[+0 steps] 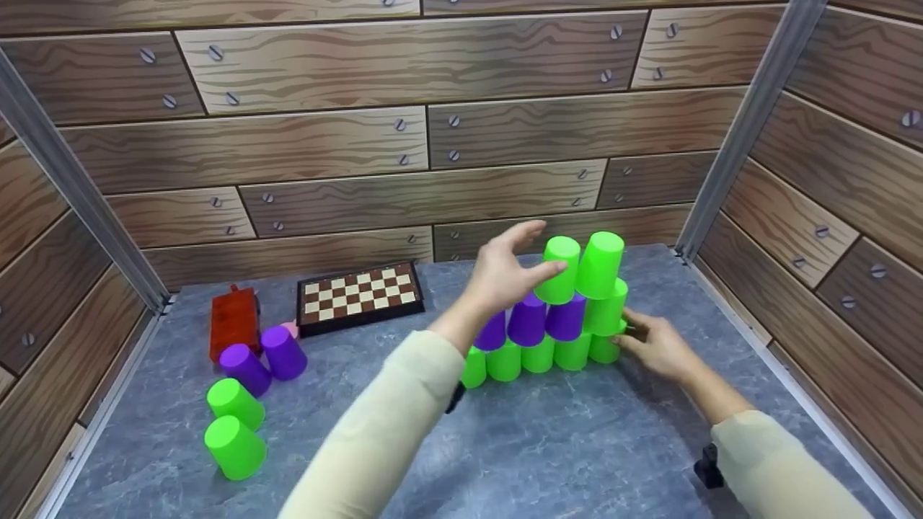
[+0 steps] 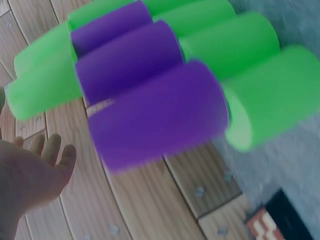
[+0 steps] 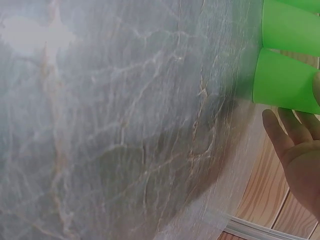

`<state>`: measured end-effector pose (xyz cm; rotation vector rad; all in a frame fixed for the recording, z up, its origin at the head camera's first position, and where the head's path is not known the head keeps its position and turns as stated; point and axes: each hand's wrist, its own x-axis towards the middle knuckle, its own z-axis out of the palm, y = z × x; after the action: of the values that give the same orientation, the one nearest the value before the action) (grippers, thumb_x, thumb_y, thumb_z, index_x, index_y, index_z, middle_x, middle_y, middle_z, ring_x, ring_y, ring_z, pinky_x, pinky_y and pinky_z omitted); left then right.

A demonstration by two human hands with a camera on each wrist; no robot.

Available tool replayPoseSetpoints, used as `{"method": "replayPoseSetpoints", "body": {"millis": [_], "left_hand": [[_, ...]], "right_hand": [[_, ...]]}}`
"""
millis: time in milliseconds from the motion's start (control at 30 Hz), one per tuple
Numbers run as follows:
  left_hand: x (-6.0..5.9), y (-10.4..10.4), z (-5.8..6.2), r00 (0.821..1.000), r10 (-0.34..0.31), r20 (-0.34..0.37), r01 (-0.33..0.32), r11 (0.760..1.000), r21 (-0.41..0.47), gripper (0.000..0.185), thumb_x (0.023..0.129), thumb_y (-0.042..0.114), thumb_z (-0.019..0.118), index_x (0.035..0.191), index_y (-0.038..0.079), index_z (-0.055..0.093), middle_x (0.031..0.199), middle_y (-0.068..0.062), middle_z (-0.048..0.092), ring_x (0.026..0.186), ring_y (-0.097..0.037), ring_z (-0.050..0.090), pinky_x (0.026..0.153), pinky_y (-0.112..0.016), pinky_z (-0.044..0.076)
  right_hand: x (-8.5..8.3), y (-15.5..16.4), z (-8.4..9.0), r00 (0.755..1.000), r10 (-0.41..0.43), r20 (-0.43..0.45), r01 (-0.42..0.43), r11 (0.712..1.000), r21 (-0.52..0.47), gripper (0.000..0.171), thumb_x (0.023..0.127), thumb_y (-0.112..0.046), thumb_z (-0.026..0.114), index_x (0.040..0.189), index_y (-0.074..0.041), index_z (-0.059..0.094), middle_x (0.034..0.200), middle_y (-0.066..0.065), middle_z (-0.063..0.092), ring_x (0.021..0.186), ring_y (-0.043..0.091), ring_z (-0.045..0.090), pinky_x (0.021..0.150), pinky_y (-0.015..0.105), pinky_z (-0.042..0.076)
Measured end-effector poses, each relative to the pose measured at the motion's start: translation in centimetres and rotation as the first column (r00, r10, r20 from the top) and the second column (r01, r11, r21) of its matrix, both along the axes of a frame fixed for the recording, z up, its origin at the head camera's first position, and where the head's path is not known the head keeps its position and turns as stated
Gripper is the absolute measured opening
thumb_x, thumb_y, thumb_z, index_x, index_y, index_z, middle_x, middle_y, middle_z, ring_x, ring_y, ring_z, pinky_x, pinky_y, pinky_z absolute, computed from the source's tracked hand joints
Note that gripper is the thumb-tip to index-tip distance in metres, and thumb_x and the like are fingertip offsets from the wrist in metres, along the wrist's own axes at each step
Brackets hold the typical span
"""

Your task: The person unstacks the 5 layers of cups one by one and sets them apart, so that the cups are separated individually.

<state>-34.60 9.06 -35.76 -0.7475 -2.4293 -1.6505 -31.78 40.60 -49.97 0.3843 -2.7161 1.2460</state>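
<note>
Upside-down cups stand in a three-level stack: a bottom row of green cups (image 1: 537,356), then purple cups (image 1: 527,321) with a green cup (image 1: 606,310) at the right end, then two green cups on top. My left hand (image 1: 502,272) is beside the upper left green cup (image 1: 561,277), fingers spread, thumb overlapping it in the head view. In the left wrist view, the fingers show a gap to the purple cups (image 2: 160,115). My right hand (image 1: 657,347) is at the stack's right end, its loosely extended fingers right at the lowest green cup (image 3: 285,82).
Two green cups (image 1: 236,447) and two purple cups (image 1: 284,353) stand on the left of the grey marbled table (image 1: 548,447). Behind them are a red object (image 1: 233,324), a small pink item (image 1: 290,329) and a checkered board (image 1: 360,294). Wood-patterned walls (image 1: 346,144) enclose the table.
</note>
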Motion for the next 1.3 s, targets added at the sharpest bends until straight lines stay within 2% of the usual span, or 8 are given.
{"method": "replayPoseSetpoints", "body": {"millis": [300,467,633,767,900,1033,1133,1300], "left_hand": [[0.0,2.1,-1.0,1.000,-0.009,0.007,0.009,1.000,0.006,0.063,0.094,0.030,0.085,0.151,0.018,0.059,0.144,0.001,0.066,0.132,-0.020,0.061,0.106,-0.033,0.053],[0.0,1.9,-0.9,1.000,0.029,-0.003,-0.029,1.000,0.001,0.057,0.095,0.026,0.084,0.147,0.017,0.063,0.134,0.000,0.070,0.124,-0.016,0.065,0.100,-0.030,0.055],[0.2,0.6,-0.3,0.999,0.045,0.000,-0.045,0.998,0.042,0.058,0.093,0.024,0.086,0.146,0.017,0.064,0.136,0.000,0.070,0.122,-0.015,0.065,0.101,-0.032,0.056],[0.2,-1.8,0.6,0.999,0.041,0.015,-0.042,0.996,0.085,0.060,0.090,0.021,0.088,0.145,0.017,0.064,0.135,-0.001,0.070,0.116,-0.015,0.067,0.097,-0.027,0.056],[0.2,-5.3,1.5,0.999,0.030,0.041,-0.035,0.991,0.127,0.061,0.090,0.016,0.087,0.146,0.016,0.063,0.131,-0.002,0.071,0.109,-0.016,0.068,0.093,-0.028,0.059],[0.1,-9.3,2.2,0.998,0.062,0.003,-0.062,0.993,0.104,0.061,0.089,0.016,0.087,0.146,0.014,0.063,0.135,-0.005,0.069,0.113,-0.018,0.067,0.096,-0.031,0.058],[0.0,-12.2,2.5,0.996,0.090,-0.026,-0.088,0.993,0.079,0.062,0.089,0.016,0.088,0.146,0.010,0.063,0.136,-0.008,0.069,0.115,-0.022,0.068,0.097,-0.034,0.058],[-0.2,-16.3,2.8,0.991,0.129,-0.033,-0.127,0.990,0.057,0.060,0.090,0.014,0.087,0.145,0.007,0.063,0.136,-0.012,0.069,0.114,-0.028,0.070,0.095,-0.037,0.060]], "right_hand": [[0.1,0.0,0.1,1.000,-0.012,0.009,0.012,1.000,-0.005,0.063,0.099,-0.004,0.073,0.153,0.010,0.045,0.146,0.034,0.055,0.124,0.048,0.064,0.105,0.055,0.052],[0.0,-0.2,0.0,1.000,-0.002,-0.004,0.002,1.000,-0.016,0.062,0.099,-0.003,0.073,0.152,0.011,0.045,0.145,0.034,0.055,0.124,0.049,0.063,0.105,0.055,0.051],[-0.1,-0.2,-0.1,1.000,0.009,-0.002,-0.009,1.000,-0.018,0.061,0.100,-0.003,0.073,0.152,0.012,0.045,0.144,0.035,0.056,0.123,0.048,0.064,0.104,0.049,0.054],[0.0,0.1,-0.1,1.000,0.012,-0.007,-0.012,1.000,-0.014,0.060,0.100,-0.004,0.072,0.152,0.012,0.046,0.142,0.035,0.058,0.122,0.046,0.065,0.103,0.042,0.055],[0.1,0.2,0.1,1.000,0.007,-0.008,-0.006,1.000,0.005,0.060,0.100,-0.005,0.073,0.152,0.011,0.047,0.143,0.035,0.057,0.122,0.047,0.065,0.104,0.049,0.053],[0.0,0.1,0.2,1.000,0.004,0.001,-0.004,1.000,0.019,0.062,0.100,-0.007,0.073,0.152,0.011,0.045,0.143,0.036,0.056,0.123,0.049,0.064,0.105,0.056,0.051],[0.0,0.0,0.2,1.000,-0.007,0.011,0.007,1.000,0.024,0.062,0.100,-0.008,0.073,0.153,0.011,0.044,0.144,0.036,0.055,0.124,0.050,0.063,0.106,0.057,0.050],[-0.1,0.0,0.1,1.000,-0.010,0.016,0.010,1.000,0.026,0.063,0.101,-0.008,0.072,0.153,0.011,0.043,0.144,0.037,0.055,0.124,0.050,0.063,0.106,0.057,0.050]]}}
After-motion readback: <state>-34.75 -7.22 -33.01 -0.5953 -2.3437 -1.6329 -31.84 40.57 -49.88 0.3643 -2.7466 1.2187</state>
